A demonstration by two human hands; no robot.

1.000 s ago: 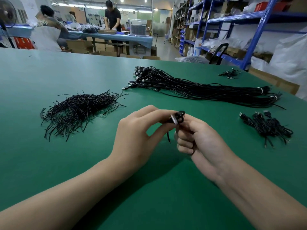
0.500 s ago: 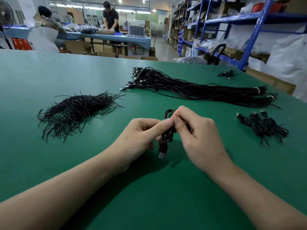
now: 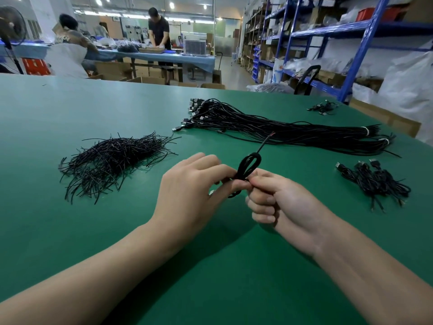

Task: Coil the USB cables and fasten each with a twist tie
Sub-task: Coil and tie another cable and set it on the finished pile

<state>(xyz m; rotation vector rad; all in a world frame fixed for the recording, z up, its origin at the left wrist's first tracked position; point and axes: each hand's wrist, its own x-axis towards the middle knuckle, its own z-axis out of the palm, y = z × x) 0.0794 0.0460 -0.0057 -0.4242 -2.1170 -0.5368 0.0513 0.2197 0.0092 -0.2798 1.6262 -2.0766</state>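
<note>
Head view: coiled USB cable upright between left hand and right hand, each grip tight on its middle

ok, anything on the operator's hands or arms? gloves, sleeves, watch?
Nothing worn that shows. The left hand and right hand are bare: no gloves, rings or tape. The left forearm and right forearm are bare down to the frame edge, with no sleeve, watch or wristband in view.
</note>
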